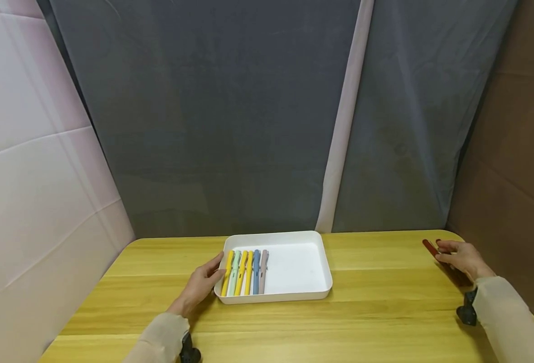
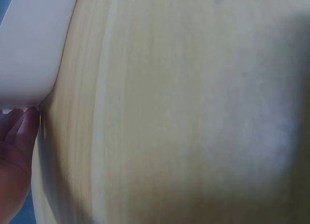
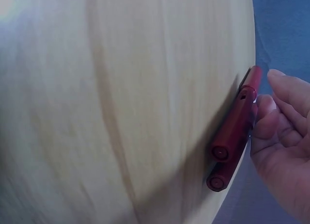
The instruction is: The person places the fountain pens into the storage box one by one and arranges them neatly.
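A white tray (image 1: 294, 275) stands on the table with several pens side by side in its left part: yellow pens (image 1: 243, 272), a pale green pen (image 1: 235, 272), a blue pen (image 1: 256, 272) and a greyish-pink pen (image 1: 263, 272). My left hand (image 1: 199, 285) rests against the tray's left wall, fingertips at the rim. In the left wrist view these fingers touch the wall's outside near a corner. Far to the right, two red pens (image 3: 232, 127) lie next to each other. My right hand (image 1: 464, 258) pinches one between thumb and finger; the grip is partly hidden.
The wooden table (image 1: 376, 297) has rounded far corners. A grey curtain (image 1: 226, 126) with a pale strip (image 1: 346, 116) hangs behind it. White panels (image 1: 36, 166) rise at the left, a brown wall (image 1: 512, 151) close by my right hand.
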`<state>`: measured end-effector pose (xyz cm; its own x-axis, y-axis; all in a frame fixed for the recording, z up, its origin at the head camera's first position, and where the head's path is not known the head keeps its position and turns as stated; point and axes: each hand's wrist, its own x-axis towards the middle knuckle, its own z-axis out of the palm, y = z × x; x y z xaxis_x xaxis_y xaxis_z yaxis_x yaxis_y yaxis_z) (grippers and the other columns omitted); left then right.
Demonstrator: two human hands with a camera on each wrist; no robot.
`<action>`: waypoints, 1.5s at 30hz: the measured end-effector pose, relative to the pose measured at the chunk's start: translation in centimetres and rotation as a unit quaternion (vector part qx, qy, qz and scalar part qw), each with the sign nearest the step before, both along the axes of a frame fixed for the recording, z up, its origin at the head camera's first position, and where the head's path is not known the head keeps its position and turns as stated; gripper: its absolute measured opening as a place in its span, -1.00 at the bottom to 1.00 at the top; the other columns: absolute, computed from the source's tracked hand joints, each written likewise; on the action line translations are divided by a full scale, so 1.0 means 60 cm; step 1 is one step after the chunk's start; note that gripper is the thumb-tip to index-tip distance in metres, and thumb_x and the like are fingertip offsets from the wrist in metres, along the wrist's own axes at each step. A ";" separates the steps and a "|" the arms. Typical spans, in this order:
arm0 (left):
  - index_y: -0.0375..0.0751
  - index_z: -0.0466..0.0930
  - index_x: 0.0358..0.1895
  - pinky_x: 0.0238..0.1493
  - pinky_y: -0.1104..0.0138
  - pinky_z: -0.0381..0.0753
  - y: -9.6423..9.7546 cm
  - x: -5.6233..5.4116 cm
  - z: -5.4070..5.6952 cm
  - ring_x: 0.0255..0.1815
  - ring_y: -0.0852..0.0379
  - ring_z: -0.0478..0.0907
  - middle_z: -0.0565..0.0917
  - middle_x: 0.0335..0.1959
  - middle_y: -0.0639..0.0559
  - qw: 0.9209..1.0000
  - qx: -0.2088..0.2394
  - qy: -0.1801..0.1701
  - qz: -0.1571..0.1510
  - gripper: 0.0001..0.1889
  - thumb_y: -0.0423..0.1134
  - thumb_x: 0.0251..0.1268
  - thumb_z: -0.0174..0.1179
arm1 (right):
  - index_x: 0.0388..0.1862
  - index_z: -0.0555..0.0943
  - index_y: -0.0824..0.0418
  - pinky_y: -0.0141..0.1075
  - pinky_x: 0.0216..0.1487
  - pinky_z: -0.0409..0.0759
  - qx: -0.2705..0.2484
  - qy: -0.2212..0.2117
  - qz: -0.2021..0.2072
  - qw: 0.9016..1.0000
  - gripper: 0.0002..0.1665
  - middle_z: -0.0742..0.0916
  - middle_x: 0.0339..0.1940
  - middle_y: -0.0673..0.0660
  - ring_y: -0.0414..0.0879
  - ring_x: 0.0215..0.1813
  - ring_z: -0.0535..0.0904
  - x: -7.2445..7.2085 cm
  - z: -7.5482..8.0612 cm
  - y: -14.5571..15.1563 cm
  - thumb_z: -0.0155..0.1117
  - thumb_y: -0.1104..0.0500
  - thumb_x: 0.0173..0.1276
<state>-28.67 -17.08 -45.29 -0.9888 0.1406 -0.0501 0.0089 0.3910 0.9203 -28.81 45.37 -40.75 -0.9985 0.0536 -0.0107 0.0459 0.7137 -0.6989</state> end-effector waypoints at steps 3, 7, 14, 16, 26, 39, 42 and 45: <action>-0.25 0.01 0.47 0.39 0.03 0.13 0.000 -0.001 0.000 0.46 -0.11 0.05 0.11 0.47 -0.20 1.000 0.003 0.000 -0.001 -0.41 -0.30 0.44 -0.03 | 0.23 0.23 0.68 -0.36 -0.44 0.49 0.003 -0.003 -0.009 1.000 -0.34 0.51 0.00 0.58 -0.19 -0.43 0.43 0.000 -0.001 0.001 0.18 0.28 0.32; -0.26 0.02 0.46 0.38 0.05 0.14 -0.001 -0.001 0.001 0.47 -0.10 0.05 0.10 0.47 -0.20 1.000 0.004 0.001 -0.003 -0.41 -0.31 0.43 -0.03 | 0.22 0.25 0.67 -0.42 -0.41 0.50 0.002 -0.010 -0.023 1.000 -0.35 0.53 0.00 0.56 -0.28 -0.38 0.43 -0.001 -0.002 0.003 0.20 0.26 0.32; -0.24 0.02 0.47 0.39 0.04 0.11 -0.005 0.000 0.005 0.47 -0.10 0.02 0.09 0.48 -0.18 1.000 -0.005 -0.003 -0.003 -0.40 -0.30 0.44 -0.02 | 0.15 0.31 0.71 -0.53 -0.41 0.52 -0.007 0.004 -0.046 0.999 -0.36 0.69 -0.23 0.30 -0.48 -0.43 0.42 -0.001 -0.007 0.001 0.25 0.24 0.28; -0.25 0.02 0.47 0.39 0.03 0.11 -0.007 0.001 0.005 0.47 -0.11 0.02 0.10 0.47 -0.19 1.000 -0.009 -0.002 -0.001 -0.40 -0.29 0.44 -0.02 | 0.14 0.32 0.72 -0.53 -0.42 0.52 -0.011 0.009 -0.050 0.999 -0.37 0.70 -0.27 0.25 -0.49 -0.44 0.43 -0.001 -0.009 -0.002 0.24 0.25 0.28; -0.29 0.03 0.46 0.38 0.04 0.13 -0.016 0.002 0.000 0.46 -0.13 0.04 0.11 0.46 -0.23 1.000 -0.005 0.001 0.001 -0.41 -0.33 0.43 -0.02 | 0.08 0.37 0.72 -0.45 -0.49 0.55 0.011 0.035 -0.064 0.997 -0.43 0.70 -0.31 0.33 -0.39 -0.48 0.46 -0.002 -0.015 -0.018 0.25 0.31 0.23; -0.24 0.03 0.46 0.38 0.00 0.11 -0.021 0.006 0.004 0.47 -0.16 0.03 0.11 0.46 -0.22 1.000 -0.017 -0.005 0.004 -0.40 -0.31 0.42 0.00 | 0.04 0.39 0.73 -0.43 -0.54 0.53 0.032 0.052 -0.076 0.995 -0.49 0.68 -0.40 0.28 -0.31 -0.51 0.45 -0.004 -0.019 -0.032 0.23 0.36 0.22; -0.22 0.04 0.47 0.38 0.00 0.11 -0.021 0.007 0.005 0.47 -0.16 0.04 0.12 0.46 -0.22 1.000 -0.021 -0.008 0.006 -0.40 -0.29 0.42 0.00 | 0.02 0.40 0.73 -0.43 -0.56 0.50 0.039 0.057 -0.082 0.994 -0.51 0.67 -0.42 0.28 -0.28 -0.52 0.43 -0.007 -0.021 -0.034 0.22 0.37 0.21; -0.20 0.04 0.47 0.39 -0.01 0.10 -0.021 0.008 0.005 0.47 -0.16 0.04 0.11 0.47 -0.21 1.000 -0.021 -0.009 0.006 -0.40 -0.28 0.43 0.00 | 0.01 0.41 0.72 -0.43 -0.58 0.49 0.048 0.060 -0.086 0.993 -0.52 0.66 -0.46 0.26 -0.25 -0.53 0.44 -0.008 -0.023 -0.037 0.22 0.38 0.20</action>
